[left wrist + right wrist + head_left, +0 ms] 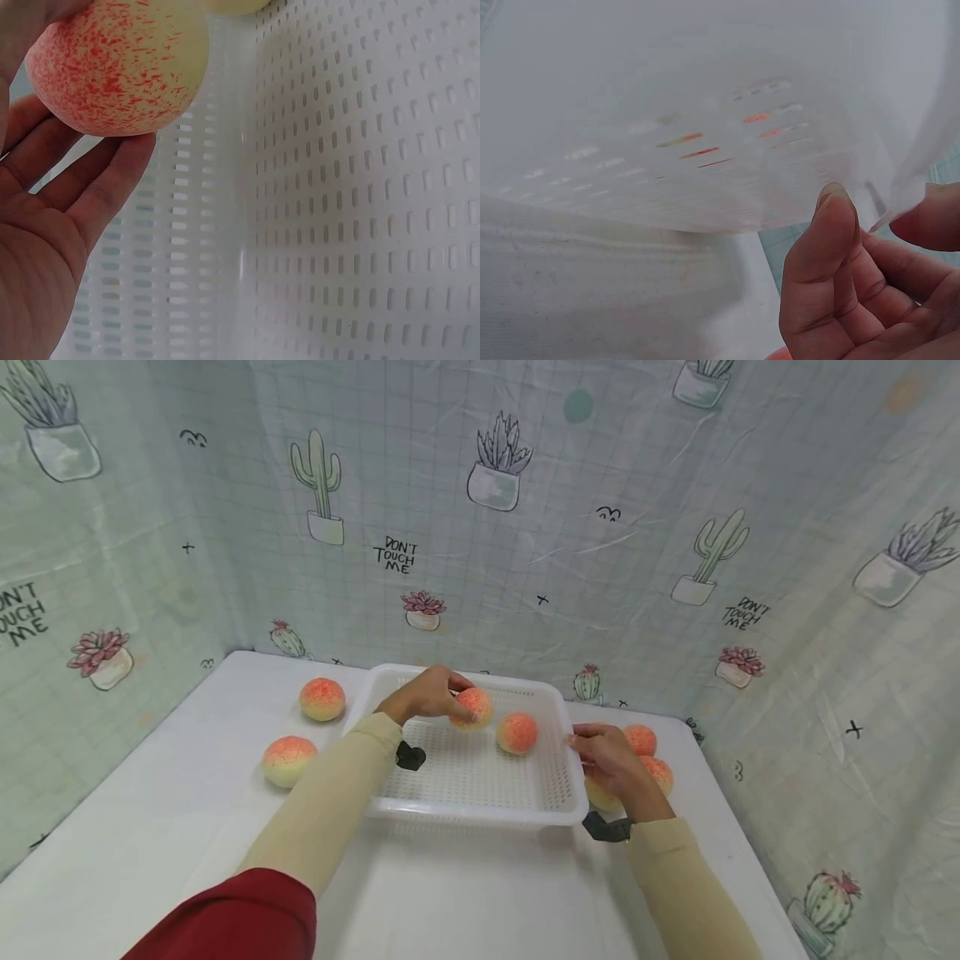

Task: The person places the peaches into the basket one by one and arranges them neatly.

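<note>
My left hand (424, 695) holds a red-speckled yellow peach (472, 710) inside a white slotted plastic basket (480, 815). Up close in the left wrist view, the fingers (112, 176) curve under that fruit, clear of the basket's slotted surface. A second peach (517, 732) lies on the basket floor to its right. At the right side, my right hand (611, 762) grips the basket rim. The right wrist view shows the basket's outer wall (667, 82), with the thumb and fingers (817, 277) pinching the rim; peach colour shows through some slots.
Left of the basket, two peaches (288, 761) sit on the white table (465, 893). Several more, including one peach (641, 740) at the back, are grouped beside my right hand, partly hidden by it. A cactus-print curtain (480, 568) surrounds the table at the back and sides.
</note>
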Demonstrator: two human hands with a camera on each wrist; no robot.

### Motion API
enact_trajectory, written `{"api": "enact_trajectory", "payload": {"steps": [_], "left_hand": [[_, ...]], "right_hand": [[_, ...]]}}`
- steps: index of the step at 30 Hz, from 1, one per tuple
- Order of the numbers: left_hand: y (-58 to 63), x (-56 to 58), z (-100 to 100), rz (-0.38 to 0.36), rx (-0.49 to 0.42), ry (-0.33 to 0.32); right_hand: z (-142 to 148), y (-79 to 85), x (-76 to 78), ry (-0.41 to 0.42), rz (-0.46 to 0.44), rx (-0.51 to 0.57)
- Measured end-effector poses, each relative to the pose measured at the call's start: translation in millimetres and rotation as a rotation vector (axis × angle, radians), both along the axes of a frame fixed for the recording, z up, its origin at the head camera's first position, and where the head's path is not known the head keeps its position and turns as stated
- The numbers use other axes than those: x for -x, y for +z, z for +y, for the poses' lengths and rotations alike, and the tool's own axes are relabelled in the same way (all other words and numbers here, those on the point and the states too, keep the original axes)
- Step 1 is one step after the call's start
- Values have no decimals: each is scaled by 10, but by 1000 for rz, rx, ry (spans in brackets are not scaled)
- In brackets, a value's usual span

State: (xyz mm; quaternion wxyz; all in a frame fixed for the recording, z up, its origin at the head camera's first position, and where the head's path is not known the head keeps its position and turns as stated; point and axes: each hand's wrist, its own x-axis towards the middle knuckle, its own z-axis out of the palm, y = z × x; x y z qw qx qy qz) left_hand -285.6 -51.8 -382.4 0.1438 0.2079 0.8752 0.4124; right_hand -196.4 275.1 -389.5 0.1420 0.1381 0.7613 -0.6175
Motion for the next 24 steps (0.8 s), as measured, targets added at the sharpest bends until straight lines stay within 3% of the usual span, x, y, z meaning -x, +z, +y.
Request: {"api": "enact_trajectory", "payload": {"steps": [24], "left_hand": [[-45,-24,80,10,42,-6]], "right_hand": [[5,22,-6,16,9,3]]}}
